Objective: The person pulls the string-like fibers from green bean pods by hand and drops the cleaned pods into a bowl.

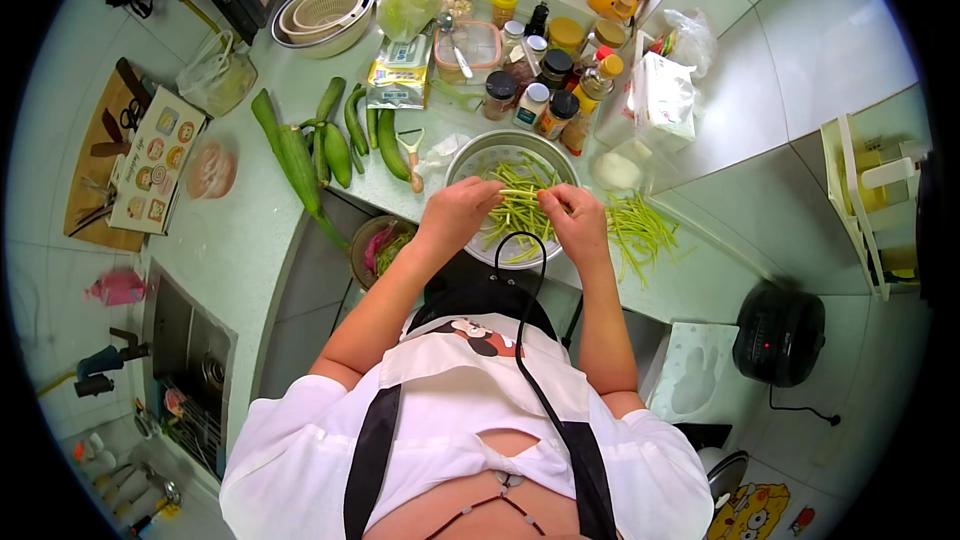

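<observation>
Both my hands meet over a round metal bowl [487, 143] that stands near the counter's front edge. My left hand [458, 218] pinches one end of a thin green stem [521, 195], fingers closed. Its other end is pinched by my right hand [580, 223], thumb and fingertips together. Short pieces of green stem [522, 225] lie heaped in the bowl below. A loose pile of longer green stems [640, 228] rests on the counter right of my right hand. Just left of the bowl lie a peeler [412, 162] with a wooden handle and a crumpled white tissue [441, 155].
Cucumbers [390, 148] and other long green vegetables [296, 155] lie left. Several jars and bottles [557, 67] crowd behind the bowl. Below the counter edge sits a bin [366, 250] with scraps. A sink [190, 345] is far left, a black cooker [780, 337] right. A black cable [523, 330] hangs before me.
</observation>
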A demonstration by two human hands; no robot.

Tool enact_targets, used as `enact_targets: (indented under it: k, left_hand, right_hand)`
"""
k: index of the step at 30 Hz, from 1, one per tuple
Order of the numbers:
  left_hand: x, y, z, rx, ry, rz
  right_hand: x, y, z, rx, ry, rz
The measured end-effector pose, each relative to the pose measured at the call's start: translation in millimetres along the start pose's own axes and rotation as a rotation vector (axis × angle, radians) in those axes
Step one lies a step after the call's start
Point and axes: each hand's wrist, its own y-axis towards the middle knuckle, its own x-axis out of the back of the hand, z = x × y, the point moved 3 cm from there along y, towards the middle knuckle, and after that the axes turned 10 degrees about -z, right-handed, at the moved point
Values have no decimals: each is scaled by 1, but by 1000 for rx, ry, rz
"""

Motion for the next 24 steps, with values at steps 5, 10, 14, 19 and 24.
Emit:
enact_targets:
  k: [5, 10, 14, 19, 24]
  left_hand:
    - [43, 7, 16, 60, -11, -19]
    - [103, 8, 24, 232, -112, -129]
    - [146, 0, 35, 258, -105, -276]
    - [181, -17, 31, 282, -118, -304]
    - [207, -42, 29, 277, -100, -289]
  right_hand:
    - [-17, -4, 14, -133, 284, 117]
    - [-36, -4, 20, -36, 280, 205]
    - [-55, -10, 29, -89, 211, 311]
    - [-64, -11, 79, 5, 152, 101]
    - [-86, 2, 153, 595, 152, -131]
